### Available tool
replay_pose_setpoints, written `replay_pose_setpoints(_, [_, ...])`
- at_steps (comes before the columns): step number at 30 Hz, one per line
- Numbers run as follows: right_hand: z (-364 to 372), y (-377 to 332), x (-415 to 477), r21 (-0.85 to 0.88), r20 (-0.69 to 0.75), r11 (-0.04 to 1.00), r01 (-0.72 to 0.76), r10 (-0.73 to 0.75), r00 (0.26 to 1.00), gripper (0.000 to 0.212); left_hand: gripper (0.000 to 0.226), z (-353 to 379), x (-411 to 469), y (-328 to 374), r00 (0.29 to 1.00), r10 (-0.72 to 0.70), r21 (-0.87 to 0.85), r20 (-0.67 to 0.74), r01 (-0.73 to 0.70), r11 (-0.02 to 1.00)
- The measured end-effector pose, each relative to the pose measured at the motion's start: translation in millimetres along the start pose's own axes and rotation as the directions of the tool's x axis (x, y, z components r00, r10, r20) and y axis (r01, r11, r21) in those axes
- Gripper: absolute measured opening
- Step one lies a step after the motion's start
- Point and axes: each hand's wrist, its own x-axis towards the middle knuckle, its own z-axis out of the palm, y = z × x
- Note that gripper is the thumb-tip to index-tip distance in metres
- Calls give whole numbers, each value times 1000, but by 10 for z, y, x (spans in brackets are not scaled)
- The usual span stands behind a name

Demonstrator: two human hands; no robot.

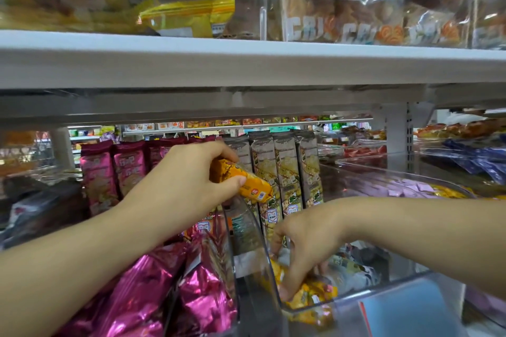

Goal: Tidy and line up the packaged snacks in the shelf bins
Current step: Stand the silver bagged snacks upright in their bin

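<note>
My left hand (189, 175) grips an orange snack pack (243, 182) and holds it up in front of a row of upright grey packs (284, 169). Lower down, my right hand (304, 246) reaches into a clear plastic bin (356, 298) and pinches a yellow snack pack (309, 294) lying at the bin's front corner. More loose packs lie in that bin behind the hand. To the left, shiny magenta packs (169, 290) fill a neighbouring bin, with more magenta packs (115, 172) standing upright behind.
A white shelf board (246, 63) runs overhead with clear bins of yellow and cookie packs (356, 16) on it. A further clear bin (410, 180) with pink and yellow sweets sits to the right. Other shop shelves show behind.
</note>
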Motion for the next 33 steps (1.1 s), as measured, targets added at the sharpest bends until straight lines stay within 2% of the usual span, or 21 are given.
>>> replay_pose_setpoints(3, [24,-51,-29,-199,-4,980,-10,9,1000,64,26,0,8,-6,1000,-3,-1,7,3,1000])
replay_pose_setpoints(5, [35,-71,-40,-244,-17,970,-18,14,1000,64,25,1,6,-11,1000,-6,-6,16,7,1000])
replay_pose_setpoints(13, [35,-16,-60,-72,-68,997,-32,27,997,73,26,-50,2,38,999,20,18,40,-21,1000])
replay_pose_setpoints(20, [89,-50,-123,-280,-65,955,-97,82,995,85,28,-289,-80,118,997,67,74,40,-70,995])
replay_pose_setpoints(22, [131,-67,-137,-286,-82,953,-102,82,993,88,27,-374,-135,129,997,75,68,27,-77,995])
replay_pose_setpoints(24, [124,-60,-190,-225,-175,970,-96,57,983,75,27,-464,-202,144,996,90,64,1,-90,994])
replay_pose_setpoints(26, [87,-62,-300,-143,-325,988,-66,17,946,69,27,-557,-274,161,993,111,61,-32,-109,992])
replay_pose_setpoints(29, [15,-75,-460,-49,-526,998,37,-57,849,72,30,-694,-376,176,987,139,59,-79,-135,989])
replay_pose_setpoints(31, [-36,-121,-600,-33,-640,990,136,-125,758,70,32,-790,-454,184,981,156,54,-118,-151,987])
replay_pose_setpoints(33, [-68,-181,-777,-117,-724,977,177,-206,658,69,31,-890,-553,202,971,174,40,-166,-169,985])
